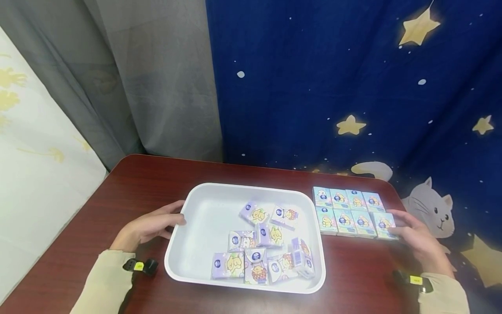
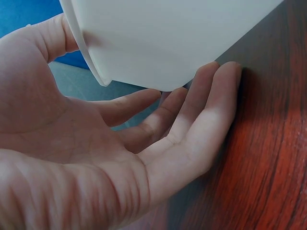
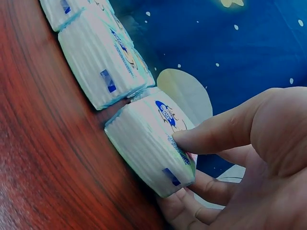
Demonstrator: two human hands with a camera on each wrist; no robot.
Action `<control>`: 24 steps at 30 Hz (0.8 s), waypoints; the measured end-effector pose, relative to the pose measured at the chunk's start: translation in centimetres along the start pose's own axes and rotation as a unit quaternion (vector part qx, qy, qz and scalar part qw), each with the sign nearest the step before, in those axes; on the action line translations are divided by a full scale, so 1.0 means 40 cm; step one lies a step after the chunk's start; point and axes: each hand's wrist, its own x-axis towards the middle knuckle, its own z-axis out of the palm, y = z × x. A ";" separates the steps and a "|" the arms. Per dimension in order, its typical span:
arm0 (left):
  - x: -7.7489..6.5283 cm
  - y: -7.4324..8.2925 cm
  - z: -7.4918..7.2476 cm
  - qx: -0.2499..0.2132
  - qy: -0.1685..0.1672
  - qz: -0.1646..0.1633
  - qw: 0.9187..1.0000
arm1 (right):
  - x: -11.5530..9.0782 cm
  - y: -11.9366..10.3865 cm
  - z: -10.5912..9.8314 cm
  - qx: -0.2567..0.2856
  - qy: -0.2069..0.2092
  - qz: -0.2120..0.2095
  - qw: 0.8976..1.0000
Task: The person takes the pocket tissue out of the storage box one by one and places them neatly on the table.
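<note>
At the left end of a white plastic tray, my left hand holds the rim, its thumb over the edge. In the left wrist view the fingers curl below the tray's outer wall. My right hand pinches a small blue-green tissue pack, thumb on its printed top and fingers at its far side and end. That pack is at the near right corner of a two-row block of matching tissue packs. In the right wrist view a narrow gap parts it from the neighbouring pack.
Several purple tissue packs lie loosely in the tray's right half, some leaning on others. The dark red wooden table ends at the back against a grey curtain and a blue star-patterned curtain.
</note>
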 end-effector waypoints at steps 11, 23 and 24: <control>0.001 -0.001 0.001 -0.004 0.002 -0.003 1.000 | -0.001 -0.007 0.005 -0.030 0.009 0.006 1.000; 0.001 0.003 0.001 -0.007 -0.003 -0.001 1.000 | -0.001 -0.012 0.009 -0.031 0.005 0.017 0.999; 0.001 0.003 0.001 -0.006 -0.004 -0.001 1.000 | -0.001 -0.012 0.009 -0.031 0.005 0.017 0.999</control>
